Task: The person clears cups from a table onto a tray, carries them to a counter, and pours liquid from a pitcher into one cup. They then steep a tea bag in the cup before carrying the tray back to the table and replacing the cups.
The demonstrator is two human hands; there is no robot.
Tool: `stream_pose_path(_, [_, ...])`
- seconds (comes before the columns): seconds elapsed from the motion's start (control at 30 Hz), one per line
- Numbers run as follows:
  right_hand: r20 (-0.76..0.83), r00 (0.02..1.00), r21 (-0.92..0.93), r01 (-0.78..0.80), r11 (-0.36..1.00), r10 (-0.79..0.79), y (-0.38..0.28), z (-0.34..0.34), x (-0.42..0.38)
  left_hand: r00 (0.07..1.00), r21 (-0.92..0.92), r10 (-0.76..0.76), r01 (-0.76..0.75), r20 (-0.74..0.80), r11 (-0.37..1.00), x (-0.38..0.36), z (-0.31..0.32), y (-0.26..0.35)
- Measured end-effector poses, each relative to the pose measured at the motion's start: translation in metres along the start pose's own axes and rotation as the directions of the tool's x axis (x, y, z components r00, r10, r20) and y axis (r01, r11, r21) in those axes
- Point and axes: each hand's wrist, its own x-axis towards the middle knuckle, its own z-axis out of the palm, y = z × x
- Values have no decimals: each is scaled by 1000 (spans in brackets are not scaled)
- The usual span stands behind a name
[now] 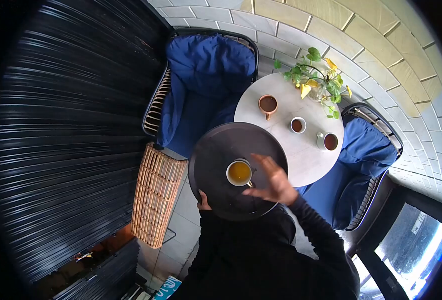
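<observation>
A round dark serving tray (216, 145) is held level in front of my body. At its near-left rim my left hand (204, 201) grips the edge, with most of the fingers hidden underneath. On the tray stands one white cup (239, 172) of yellow-orange liquid, its handle towards my right hand. My right hand (276, 185) hovers over the tray's right side, thumb and fingers spread beside the cup, holding nothing. Beyond the tray, the round table (301, 160) bears a brown cup (268, 104), a small white cup (298, 125) and a white mug (328, 141), all with dark drinks.
A plant in a glass vase (319, 91) stands at the table's back by the brick wall (326, 30). Chairs with blue cushions flank the table, one left (211, 70) and one right (326, 195). A wicker piece (156, 195) and black ribbed panel (76, 125) are at left.
</observation>
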Motion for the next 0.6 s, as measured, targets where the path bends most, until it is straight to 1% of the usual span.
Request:
stream_pose_path(0.07, [-185, 982, -54, -40, 998, 29, -19, 26, 4, 990, 82, -86, 96, -112, 992, 4, -1, -9])
stream_pose_path(0.1, [-187, 982, -65, -26, 998, 14, -17, 36, 8, 991, 70, -77, 85, -106, 994, 9, 1, -9])
stream_pose_path(0.17, [-276, 960, -152, -88, 984, 43, -2, 53, 9, 986, 30, -94, 99, -137, 995, 5, 4, -9])
stream_pose_path(0.2, [-286, 958, -132, -68, 989, 27, 2, 55, 9, 985, 26, -98, 103, -140, 994, 1, 6, -6])
stream_pose_path(0.3, [-271, 962, -114, -78, 990, 44, 7, 52, 6, 979, -2, -102, 103, -175, 995, -5, 5, 3])
stream_pose_path(0.37, [-318, 946, -108, -101, 989, 62, 1, 39, 2, 975, -42, -35, 27, -218, 999, -10, -5, 3])
stream_pose_path(0.47, [-442, 897, -170, -92, 981, 8, 4, 14, -2, 973, -38, 2, -11, -231, 999, -19, -25, 19])
stream_pose_path(0.5, [-455, 885, -135, -173, 976, 94, 6, 6, -3, 973, -40, 2, -12, -230, 999, -17, -37, 18])
stream_pose_path(0.57, [-495, 864, -194, -209, 959, 88, 25, -3, -6, 931, -64, -69, 49, -358, 997, -9, -60, 12])
stream_pose_path(0.6, [-507, 858, -214, -219, 952, 83, 43, -4, -9, 933, -72, -107, 87, -345, 994, -20, -57, 27])
